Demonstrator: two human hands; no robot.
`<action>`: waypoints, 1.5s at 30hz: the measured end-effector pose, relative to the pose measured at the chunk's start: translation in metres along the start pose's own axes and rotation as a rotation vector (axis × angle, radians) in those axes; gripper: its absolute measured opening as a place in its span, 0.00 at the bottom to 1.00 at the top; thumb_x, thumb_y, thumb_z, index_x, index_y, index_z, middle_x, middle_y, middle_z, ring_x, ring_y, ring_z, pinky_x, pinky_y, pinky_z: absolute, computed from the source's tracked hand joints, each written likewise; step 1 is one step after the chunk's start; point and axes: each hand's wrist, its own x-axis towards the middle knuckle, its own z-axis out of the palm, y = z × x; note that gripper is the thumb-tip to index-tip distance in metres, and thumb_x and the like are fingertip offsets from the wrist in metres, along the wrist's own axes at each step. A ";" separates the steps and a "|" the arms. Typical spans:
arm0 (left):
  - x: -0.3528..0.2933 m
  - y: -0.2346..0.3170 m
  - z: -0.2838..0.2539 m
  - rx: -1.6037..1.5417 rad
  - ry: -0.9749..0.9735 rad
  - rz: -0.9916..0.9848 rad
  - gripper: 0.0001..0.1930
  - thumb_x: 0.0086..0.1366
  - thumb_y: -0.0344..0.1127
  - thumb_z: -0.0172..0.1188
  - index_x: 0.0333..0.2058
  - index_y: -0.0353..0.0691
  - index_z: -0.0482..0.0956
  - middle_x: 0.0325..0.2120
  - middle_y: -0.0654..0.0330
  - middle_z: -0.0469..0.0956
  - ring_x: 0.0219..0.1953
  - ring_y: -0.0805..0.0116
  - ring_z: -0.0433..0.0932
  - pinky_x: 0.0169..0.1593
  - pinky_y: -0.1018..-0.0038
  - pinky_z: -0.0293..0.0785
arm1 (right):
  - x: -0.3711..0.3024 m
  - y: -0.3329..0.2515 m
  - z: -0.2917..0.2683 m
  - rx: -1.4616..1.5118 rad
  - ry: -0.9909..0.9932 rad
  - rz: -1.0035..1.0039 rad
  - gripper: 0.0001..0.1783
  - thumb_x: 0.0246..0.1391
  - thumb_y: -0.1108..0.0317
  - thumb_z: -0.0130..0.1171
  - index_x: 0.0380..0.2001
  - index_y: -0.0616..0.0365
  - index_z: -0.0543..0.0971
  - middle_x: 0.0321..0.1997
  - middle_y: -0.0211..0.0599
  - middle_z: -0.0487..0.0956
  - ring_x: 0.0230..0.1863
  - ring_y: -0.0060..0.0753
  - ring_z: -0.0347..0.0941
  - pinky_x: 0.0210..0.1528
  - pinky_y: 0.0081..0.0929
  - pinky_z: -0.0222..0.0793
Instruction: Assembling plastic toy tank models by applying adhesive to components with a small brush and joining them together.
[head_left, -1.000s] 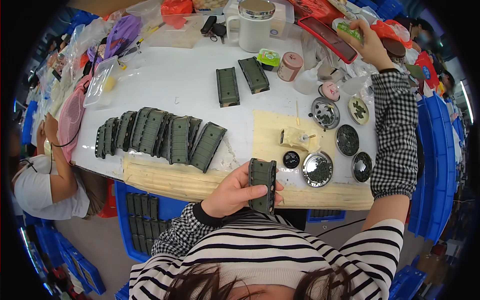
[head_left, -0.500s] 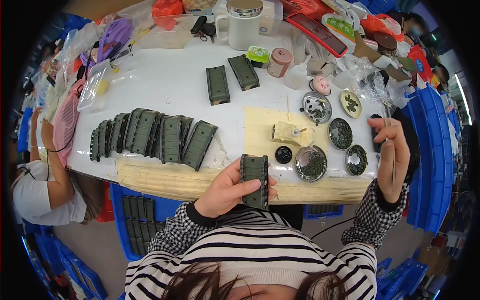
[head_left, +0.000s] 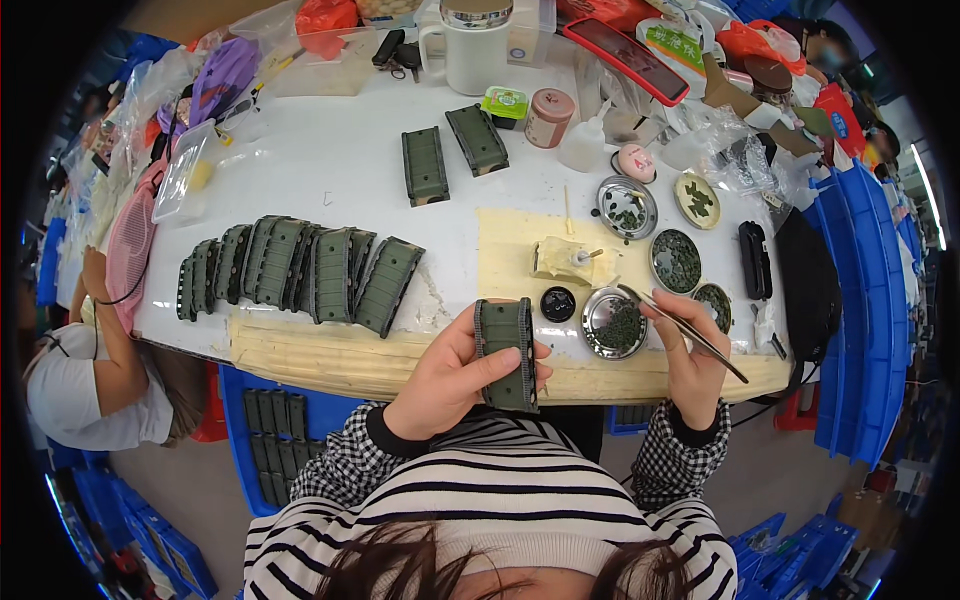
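My left hand (head_left: 432,388) grips a dark green, ribbed rectangular model part (head_left: 506,330) upright at the table's front edge, thumb across its face. In my right hand (head_left: 692,372) is a pair of tweezers (head_left: 722,362), pinched between thumb and fingers. Their tips are at the upper right rim of a round metal dish (head_left: 591,346) with many tiny green pieces (head_left: 624,326) in it. I cannot make out whether the tips hold a piece. Beside that dish stands a small black pot (head_left: 558,304). A row of similar green parts (head_left: 333,272) lies to the left.
More dishes of small green bits (head_left: 677,262) stand on the right. A wrapped block (head_left: 560,260) with a stick sits on yellow paper. Two green parts (head_left: 425,165) lie farther back, near a white mug (head_left: 478,55). Another person's arm (head_left: 115,350) is at the left edge.
My right hand has moved left and down from the table's right side, bringing the tweezers to the dish of tiny pieces. My left hand still holds the green part in nearly the same place.
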 end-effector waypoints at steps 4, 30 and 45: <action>0.002 -0.001 0.008 0.028 0.072 0.009 0.23 0.68 0.27 0.51 0.60 0.40 0.58 0.45 0.48 0.75 0.46 0.60 0.79 0.50 0.65 0.78 | 0.001 0.007 0.007 -0.122 0.016 -0.097 0.09 0.52 0.78 0.61 0.37 0.68 0.80 0.31 0.39 0.80 0.36 0.31 0.75 0.42 0.25 0.68; 0.008 -0.007 0.014 0.082 0.143 0.083 0.29 0.68 0.27 0.51 0.65 0.44 0.51 0.49 0.47 0.72 0.46 0.61 0.79 0.49 0.66 0.79 | 0.008 0.028 0.019 -0.430 0.039 -0.244 0.05 0.50 0.69 0.63 0.31 0.56 0.82 0.27 0.30 0.76 0.36 0.36 0.66 0.44 0.31 0.59; 0.018 -0.013 0.006 0.318 0.053 0.100 0.10 0.73 0.36 0.46 0.37 0.35 0.71 0.45 0.58 0.73 0.40 0.71 0.77 0.47 0.75 0.76 | 0.007 -0.023 0.030 -0.293 -0.128 -0.457 0.13 0.43 0.66 0.67 0.34 0.57 0.83 0.30 0.30 0.79 0.37 0.38 0.69 0.42 0.32 0.64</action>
